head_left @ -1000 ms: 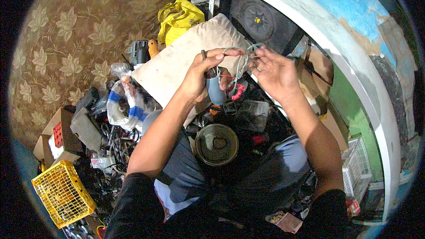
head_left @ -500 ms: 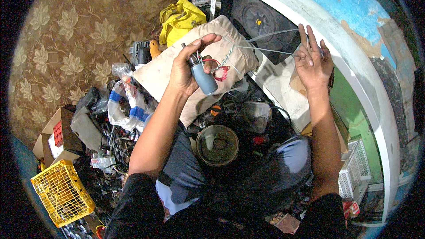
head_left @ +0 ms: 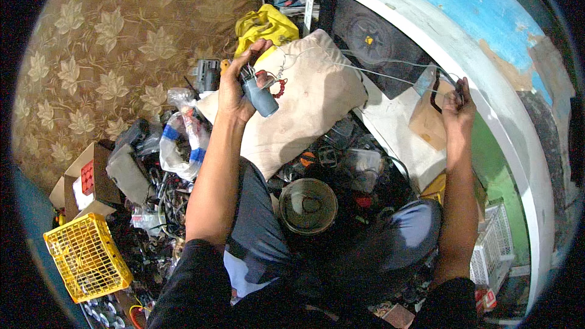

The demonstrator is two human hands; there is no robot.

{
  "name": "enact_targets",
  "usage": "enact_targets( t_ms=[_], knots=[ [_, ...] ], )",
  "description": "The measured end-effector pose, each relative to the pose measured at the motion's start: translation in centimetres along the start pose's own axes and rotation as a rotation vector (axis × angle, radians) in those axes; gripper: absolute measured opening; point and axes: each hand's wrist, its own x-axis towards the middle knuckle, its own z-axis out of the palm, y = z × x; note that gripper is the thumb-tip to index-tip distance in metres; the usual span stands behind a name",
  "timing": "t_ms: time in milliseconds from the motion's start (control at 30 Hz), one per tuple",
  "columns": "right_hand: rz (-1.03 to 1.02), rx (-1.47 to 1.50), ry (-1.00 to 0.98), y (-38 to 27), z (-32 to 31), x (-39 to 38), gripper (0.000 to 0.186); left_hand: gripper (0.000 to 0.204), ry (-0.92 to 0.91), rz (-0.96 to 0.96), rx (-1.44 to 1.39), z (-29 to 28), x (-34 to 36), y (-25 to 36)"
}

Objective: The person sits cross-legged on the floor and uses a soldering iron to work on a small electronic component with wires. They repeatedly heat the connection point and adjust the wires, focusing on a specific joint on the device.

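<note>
My left hand is closed round a grey-blue cylinder with wires coming from its top end; its exact kind I cannot make out. A red coiled wire and a twisted pale wire hang beside it, over a beige cushion. Two pale strands of wire stretch across to the right. There my right hand is raised, its fingers curled closed on the wire ends. A dark curved strip shows just left of that hand, in front of a cardboard box.
Between my knees stands a round tub. A black speaker leans behind the cushion, near a yellow bag. To the left lie cables, a cardboard box and a yellow crate. A white basket sits at right.
My right hand has moved outward and down, and its spread fingers have curled closed. My left hand, with the cylinder, has shifted slightly left and up. The whole view has shifted a little.
</note>
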Motion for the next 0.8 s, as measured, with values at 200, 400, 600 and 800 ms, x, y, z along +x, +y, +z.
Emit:
enact_targets(
  t_ms=[200, 400, 600, 800],
  knots=[
    [-0.202, -0.342, 0.194, -0.1, 5.3, -2.9, 0.029, 0.039, 0.029, 0.125, -0.068, -5.4, 1.6, 3.1],
    [-0.065, -0.317, 0.257, -2.3, 5.2, -3.2, 0.035, 0.043, 0.123, 0.252, -0.010, -8.9, 2.0, 4.8],
    [0.262, -0.722, 0.082, 0.4, 10.1, -6.3, 0.037, 0.034, 0.102, 0.101, 0.287, -6.4, 0.0, 3.8],
    [0.562, -2.007, -0.895, 3.6, 13.8, -9.4, 0.042, 0.045, -0.147, -0.097, 0.469, -0.9, -2.4, 1.1]
  ],
)
